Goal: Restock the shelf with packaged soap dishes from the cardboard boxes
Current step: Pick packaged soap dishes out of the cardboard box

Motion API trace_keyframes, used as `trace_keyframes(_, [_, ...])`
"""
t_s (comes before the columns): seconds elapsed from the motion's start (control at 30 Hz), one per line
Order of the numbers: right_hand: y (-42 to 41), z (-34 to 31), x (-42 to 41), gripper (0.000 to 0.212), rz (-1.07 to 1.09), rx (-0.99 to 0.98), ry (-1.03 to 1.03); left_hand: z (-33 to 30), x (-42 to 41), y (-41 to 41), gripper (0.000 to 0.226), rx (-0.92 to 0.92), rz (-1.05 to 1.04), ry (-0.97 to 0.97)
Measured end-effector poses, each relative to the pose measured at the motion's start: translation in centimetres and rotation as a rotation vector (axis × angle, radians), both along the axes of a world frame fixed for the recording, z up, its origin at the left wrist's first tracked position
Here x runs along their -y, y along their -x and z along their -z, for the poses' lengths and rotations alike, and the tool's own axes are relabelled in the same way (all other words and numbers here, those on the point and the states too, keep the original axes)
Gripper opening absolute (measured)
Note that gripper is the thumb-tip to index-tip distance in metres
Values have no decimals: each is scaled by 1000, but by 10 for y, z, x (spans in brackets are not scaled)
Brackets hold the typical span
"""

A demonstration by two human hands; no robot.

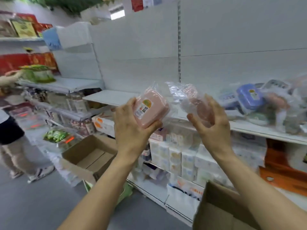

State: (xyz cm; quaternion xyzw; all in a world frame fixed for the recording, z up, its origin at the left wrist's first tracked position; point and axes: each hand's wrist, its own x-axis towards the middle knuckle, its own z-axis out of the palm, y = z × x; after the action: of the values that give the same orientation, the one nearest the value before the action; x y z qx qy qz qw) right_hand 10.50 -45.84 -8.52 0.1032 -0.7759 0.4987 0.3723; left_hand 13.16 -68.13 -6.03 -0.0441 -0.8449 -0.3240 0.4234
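My left hand (131, 128) grips a pink soap dish (150, 109) in clear wrap, with a label facing me. My right hand (211, 127) holds a second wrapped pink soap dish (193, 101), blurred and partly hidden by my fingers. Both are raised in front of the white shelf (113, 97). Further right on that shelf lie several packaged soap dishes, among them a blue one (249, 97). An open cardboard box (89, 156) stands on the floor at the left. A second cardboard box (222, 211) shows at the lower right, beneath my right forearm.
Stacked tissue packs (181, 156) fill the lower shelves. Another person (11, 130) stands at the far left by a shelf with red and green goods. Grey floor (33, 205) lies at the lower left. The white back panel above the shelf is bare.
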Motion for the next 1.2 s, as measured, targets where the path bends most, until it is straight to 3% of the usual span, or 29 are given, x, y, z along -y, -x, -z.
trace_keyframes(0.07, [21, 16, 105, 73, -77, 43, -101, 17, 99, -2, 99, 87, -121, -9])
trace_keyframes(0.2, [32, 25, 125, 75, -72, 69, -169, 33, 131, 4, 94, 110, -175, 18])
trace_keyframes(0.43, [123, 71, 258, 67, -146, 168, -212, 82, 277, 71, 96, 275, -315, 1])
trace_keyframes(0.93, [293, 146, 490, 66, -172, 469, -274, 150, 512, 264, 99, 585, -342, -7])
trace_keyframes(1.2, [366, 230, 629, 74, -80, 723, -194, 228, 642, 388, 98, 841, -122, 8])
